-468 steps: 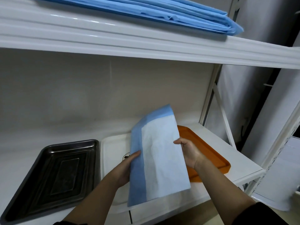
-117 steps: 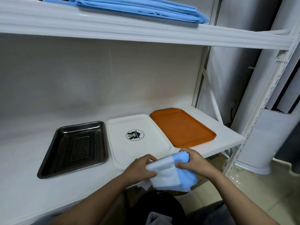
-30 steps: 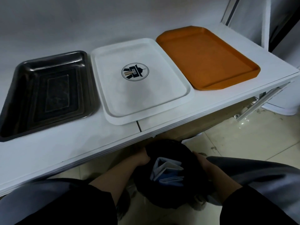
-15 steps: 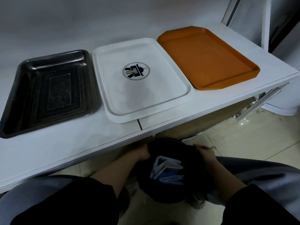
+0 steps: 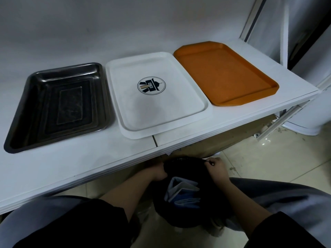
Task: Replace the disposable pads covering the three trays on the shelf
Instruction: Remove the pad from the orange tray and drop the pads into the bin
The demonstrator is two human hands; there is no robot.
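The left hand (image 5: pixel 157 173) grips the near-left rim of a black bin bag (image 5: pixel 184 208), fingers curled over the dark plastic at about 9 o'clock on its mouth. The right hand (image 5: pixel 215 168) pinches the far-right rim at about 2 o'clock, thumb and fingers closed on the edge. Between them the bag's mouth is held wide.

Inside the bag lie the folded pads (image 5: pixel 182 192), pale white with blue edging, bunched toward the middle. The bag sits on the tiled floor (image 5: pixel 268 158), just below the front edge of the shelf, between the person's grey-clad knees. Dark sleeves cover both forearms near the bottom of the view.

Above the hands, toward 12 o'clock, the white shelf (image 5: pixel 89 158) carries three trays in a row, all uncovered. The black metal tray (image 5: pixel 59 104) lies at 10 o'clock, with stepped ridges in its floor. The white tray (image 5: pixel 155 108) sits at 12 o'clock, just beside the black one, a round dark emblem at its centre. The orange tray (image 5: pixel 225 74) lies at 1 o'clock, its near-left corner close against the white tray, set a little farther back. A seam divides the shelf surface below the white tray. A white frame upright (image 5: pixel 250 17) rises at the right rear.
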